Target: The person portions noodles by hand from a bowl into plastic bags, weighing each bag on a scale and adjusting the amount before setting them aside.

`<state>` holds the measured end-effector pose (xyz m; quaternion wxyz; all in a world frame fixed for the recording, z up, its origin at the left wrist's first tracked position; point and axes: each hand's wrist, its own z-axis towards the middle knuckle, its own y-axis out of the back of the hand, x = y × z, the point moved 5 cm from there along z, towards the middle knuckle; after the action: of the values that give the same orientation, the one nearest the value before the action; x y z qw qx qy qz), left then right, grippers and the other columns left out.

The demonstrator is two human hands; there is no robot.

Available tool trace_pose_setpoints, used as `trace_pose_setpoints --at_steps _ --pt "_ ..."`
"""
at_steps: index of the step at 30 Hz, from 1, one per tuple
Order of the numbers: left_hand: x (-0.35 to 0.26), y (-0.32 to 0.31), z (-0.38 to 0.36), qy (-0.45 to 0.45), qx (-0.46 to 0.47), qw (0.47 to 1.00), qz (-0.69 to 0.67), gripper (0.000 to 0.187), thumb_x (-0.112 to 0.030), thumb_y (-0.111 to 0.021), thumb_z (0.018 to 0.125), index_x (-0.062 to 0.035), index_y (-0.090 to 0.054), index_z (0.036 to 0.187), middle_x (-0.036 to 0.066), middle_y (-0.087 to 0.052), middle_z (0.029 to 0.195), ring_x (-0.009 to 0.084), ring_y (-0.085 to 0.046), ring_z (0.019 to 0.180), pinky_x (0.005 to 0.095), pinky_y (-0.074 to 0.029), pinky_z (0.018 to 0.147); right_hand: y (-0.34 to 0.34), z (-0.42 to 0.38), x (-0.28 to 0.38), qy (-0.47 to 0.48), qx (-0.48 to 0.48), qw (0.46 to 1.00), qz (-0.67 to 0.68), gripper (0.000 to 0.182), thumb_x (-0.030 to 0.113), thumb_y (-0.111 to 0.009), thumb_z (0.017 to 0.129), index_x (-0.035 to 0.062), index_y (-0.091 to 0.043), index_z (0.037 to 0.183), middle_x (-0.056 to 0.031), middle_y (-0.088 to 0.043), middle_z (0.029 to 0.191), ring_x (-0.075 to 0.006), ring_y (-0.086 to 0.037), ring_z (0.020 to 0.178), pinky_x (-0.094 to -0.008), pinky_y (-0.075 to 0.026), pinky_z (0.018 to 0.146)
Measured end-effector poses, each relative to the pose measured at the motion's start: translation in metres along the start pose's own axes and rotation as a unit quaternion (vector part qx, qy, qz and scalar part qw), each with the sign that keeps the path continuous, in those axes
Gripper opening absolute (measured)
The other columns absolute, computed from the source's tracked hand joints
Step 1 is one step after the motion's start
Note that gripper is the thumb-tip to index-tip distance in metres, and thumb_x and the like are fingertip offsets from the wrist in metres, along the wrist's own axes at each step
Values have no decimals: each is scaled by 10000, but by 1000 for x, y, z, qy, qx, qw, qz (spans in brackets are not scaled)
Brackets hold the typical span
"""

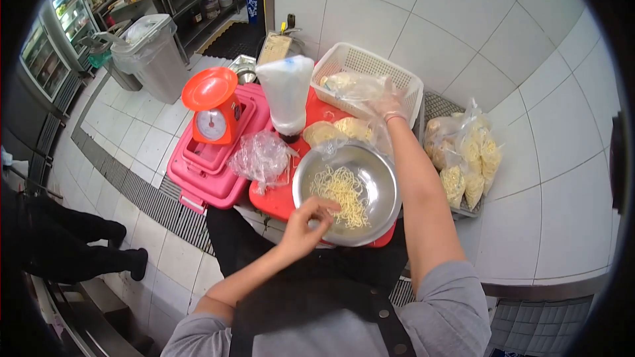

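My left hand point(309, 226) is over the near-left rim of a steel bowl point(385, 192), fingers curled together; whatever they may hold is too small to make out. Loose yellow noodles point(340, 193) lie in the bowl. My right hand point(389, 104) reaches into a white perforated basket point(409, 86), closed on a clear plastic bag point(364, 84) with pale contents. Filled bags of noodles point(354, 127) rest between the bowl and the basket. Left of the bowl lies a crumpled heap of clear plastic bags point(262, 160).
An orange kitchen scale point(215, 116) stands on a pink lidded bin point(208, 178). Behind the bowl, a plastic-covered container point(286, 92) stands upright. More bagged noodles point(473, 158) fill a crate at right. Another person's legs point(79, 241) show at left, a grey bin point(151, 56) farther back.
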<state>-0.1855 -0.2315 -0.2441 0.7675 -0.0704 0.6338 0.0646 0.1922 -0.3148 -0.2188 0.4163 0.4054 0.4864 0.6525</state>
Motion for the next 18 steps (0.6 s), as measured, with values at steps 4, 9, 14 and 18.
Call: trace_pose_setpoints --at_steps 4,9,14,18 --pt "24 -3 10 51 20 999 -5 208 21 -627 939 -32 -692 1130 71 -666 1146 113 -632 922 261 -506 808 -95 46 22 150 171 973 29 398 262 -642 863 57 -705 1198 -266 -699 1149 -388 -666 1146 -496 -498 1020" --pt "29 -1 60 22 26 999 25 215 46 -628 929 -38 -696 1116 79 -676 1106 130 -629 884 271 -510 796 -49 10 63 173 216 893 354 416 347 -614 948 27 -693 1202 -206 -699 1215 -342 -715 992 -463 -543 932" --pt "26 20 76 -13 -16 997 73 216 69 -627 913 -25 -700 1094 83 -675 1042 132 -619 836 265 -504 767 -65 128 -50 -86 57 833 543 527 382 -646 962 0 -580 1319 -157 -658 1232 -274 -647 1106 -413 -520 970" --pt "48 27 52 35 -65 995 74 193 58 -626 926 -17 -711 1082 69 -679 999 107 -597 790 252 -485 732 -95 165 -106 9 -17 988 151 477 243 -585 972 -32 -523 1356 -217 -619 1334 -363 -576 1289 -480 -496 1038"
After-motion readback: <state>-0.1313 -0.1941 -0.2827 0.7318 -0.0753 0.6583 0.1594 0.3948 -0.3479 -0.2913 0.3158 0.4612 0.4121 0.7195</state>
